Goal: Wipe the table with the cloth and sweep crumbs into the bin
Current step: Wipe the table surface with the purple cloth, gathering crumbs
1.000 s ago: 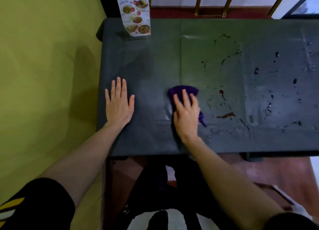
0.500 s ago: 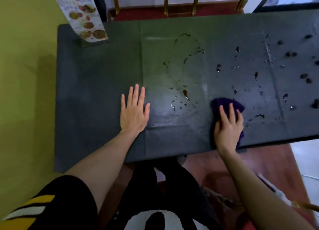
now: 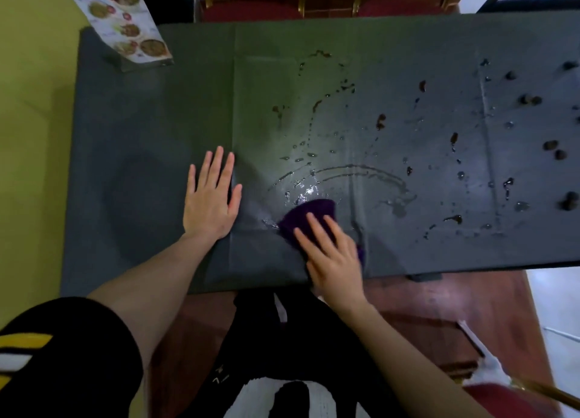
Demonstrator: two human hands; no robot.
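My right hand (image 3: 332, 254) pressed flat-fingered on the bunched purple cloth (image 3: 309, 215) near the table (image 3: 157, 129) front edge, beside wet streaks; my left hand (image 3: 211, 198) lay spread, holding nothing.

Table (image 3: 150, 154) was covered in a dark grey-green sheet with fold creases. On it: menu stand (image 3: 125, 25) at the far left corner, purple cloth (image 3: 309, 213) near the front edge, centre. Left hand (image 3: 210, 201) lay flat on the sheet, fingers straight; right hand (image 3: 332, 254) pressed flat on the cloth. Curved wet streaks (image 3: 345, 173) arced just beyond the cloth. Dark brown splatters (image 3: 380, 121) were scattered mid-table, dark crumbs (image 3: 552, 147) toward the right end.
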